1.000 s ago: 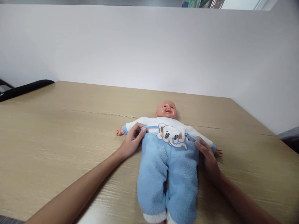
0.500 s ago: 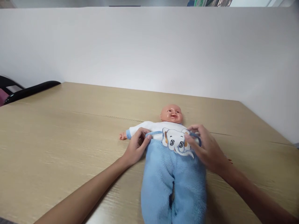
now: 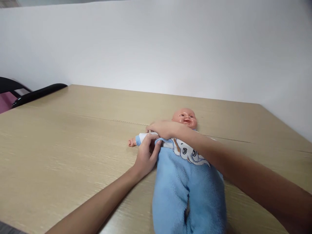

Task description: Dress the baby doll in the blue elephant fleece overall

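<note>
A baby doll (image 3: 184, 117) lies on its back, dressed in a white top with light blue cuffs and fuzzy blue overalls (image 3: 175, 182). An elephant-face patch (image 3: 188, 152) on the overalls' front is partly covered by my right forearm. My left hand (image 3: 148, 149) pinches the blue-trimmed edge of the overalls at the doll's side, left in view. My right hand (image 3: 162, 129) reaches across the doll's chest to the white sleeve (image 3: 143, 137) beside my left hand. Its fingers are bent and mostly hidden, so what they grip is unclear.
The doll rests on a light wooden table (image 3: 73, 152) with a seam running across it. Behind the table stands a plain white partition (image 3: 156, 48). A black chair (image 3: 39, 94) with some pink shows at the far left edge.
My right hand has left the elephant patch's right side and crossed left over the doll's chest. My left hand stays at the overalls' edge. The view has shifted slightly.
</note>
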A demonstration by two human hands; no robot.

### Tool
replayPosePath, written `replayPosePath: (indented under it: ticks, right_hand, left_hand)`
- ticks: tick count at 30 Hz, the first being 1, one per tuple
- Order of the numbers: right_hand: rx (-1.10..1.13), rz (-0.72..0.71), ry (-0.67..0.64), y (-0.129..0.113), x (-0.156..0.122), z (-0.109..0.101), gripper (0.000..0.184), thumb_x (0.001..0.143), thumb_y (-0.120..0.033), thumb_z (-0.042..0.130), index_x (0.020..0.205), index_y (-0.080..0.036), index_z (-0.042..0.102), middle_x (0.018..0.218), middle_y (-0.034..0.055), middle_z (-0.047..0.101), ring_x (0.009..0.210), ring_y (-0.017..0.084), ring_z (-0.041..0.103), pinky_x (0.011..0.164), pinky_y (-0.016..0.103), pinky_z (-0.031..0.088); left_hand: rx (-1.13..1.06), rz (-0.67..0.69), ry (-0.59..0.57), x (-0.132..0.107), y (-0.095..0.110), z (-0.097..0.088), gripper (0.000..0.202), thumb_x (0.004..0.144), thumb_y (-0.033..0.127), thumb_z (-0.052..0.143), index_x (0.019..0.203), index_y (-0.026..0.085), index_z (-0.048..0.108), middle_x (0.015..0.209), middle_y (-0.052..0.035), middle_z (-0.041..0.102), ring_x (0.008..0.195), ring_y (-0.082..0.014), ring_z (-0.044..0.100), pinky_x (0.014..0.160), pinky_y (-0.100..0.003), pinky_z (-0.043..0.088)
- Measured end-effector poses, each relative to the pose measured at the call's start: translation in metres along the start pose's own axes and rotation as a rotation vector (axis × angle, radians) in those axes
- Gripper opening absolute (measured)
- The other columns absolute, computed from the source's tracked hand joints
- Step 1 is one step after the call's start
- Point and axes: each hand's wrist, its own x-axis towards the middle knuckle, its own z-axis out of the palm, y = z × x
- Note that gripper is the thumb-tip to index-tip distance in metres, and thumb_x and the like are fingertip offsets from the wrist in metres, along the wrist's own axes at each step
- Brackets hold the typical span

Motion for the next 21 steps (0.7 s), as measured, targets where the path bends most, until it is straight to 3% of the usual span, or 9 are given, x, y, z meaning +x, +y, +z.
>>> replayPosePath:
  ticks: [3,7,11,17,21]
  right_hand:
    - [-0.018,-0.004,0.052,-0.003,-0.001,0.001,0.021,0.095,-0.018,0.071,0.115,-0.022,0.074,0.117,0.0113,0.080,0.098,0.029,0.073,0.072,0.035,0.044]
    - [0.038,0.041,0.219,0.000,-0.018,0.001,0.024,0.100,-0.029,0.066,0.123,-0.022,0.069,0.122,0.0118,0.078,0.098,0.028,0.071,0.074,0.035,0.044]
    - [0.303,0.034,0.399,0.011,-0.041,0.002,0.035,0.092,-0.015,0.062,0.126,-0.025,0.065,0.119,0.0051,0.078,0.100,0.024,0.070,0.085,0.033,0.048]
    - [0.502,-0.009,0.419,0.029,-0.059,0.014,0.046,0.082,-0.002,0.054,0.122,-0.021,0.067,0.112,0.0034,0.076,0.104,0.022,0.069,0.090,0.033,0.050]
    - [0.529,-0.039,0.503,0.027,-0.058,0.024,0.047,0.080,-0.001,0.057,0.118,-0.021,0.074,0.121,0.0062,0.077,0.116,0.025,0.070,0.104,0.040,0.052]
  left_hand:
    - [-0.035,-0.015,0.025,0.000,0.001,0.000,0.010,0.113,0.030,0.058,0.113,0.021,0.063,0.098,-0.0011,0.064,0.085,-0.0145,0.056,0.078,-0.028,0.045]
    - [-0.067,0.035,0.009,0.000,0.001,0.000,0.007,0.113,0.027,0.058,0.115,0.021,0.062,0.100,-0.0012,0.063,0.084,-0.0137,0.056,0.078,-0.027,0.047]
    - [-0.008,0.179,0.022,-0.002,-0.001,0.000,0.008,0.111,0.020,0.060,0.118,0.021,0.060,0.103,-0.0021,0.064,0.091,-0.0146,0.060,0.086,-0.028,0.049]
    - [0.211,0.532,0.029,-0.011,-0.007,-0.004,0.023,0.107,0.014,0.062,0.129,0.021,0.060,0.123,-0.0097,0.066,0.119,-0.0229,0.062,0.105,-0.041,0.049]
    - [0.109,0.543,0.123,-0.015,-0.014,-0.001,0.017,0.113,0.029,0.050,0.130,0.028,0.049,0.132,-0.0116,0.058,0.130,-0.0274,0.060,0.112,-0.055,0.052]
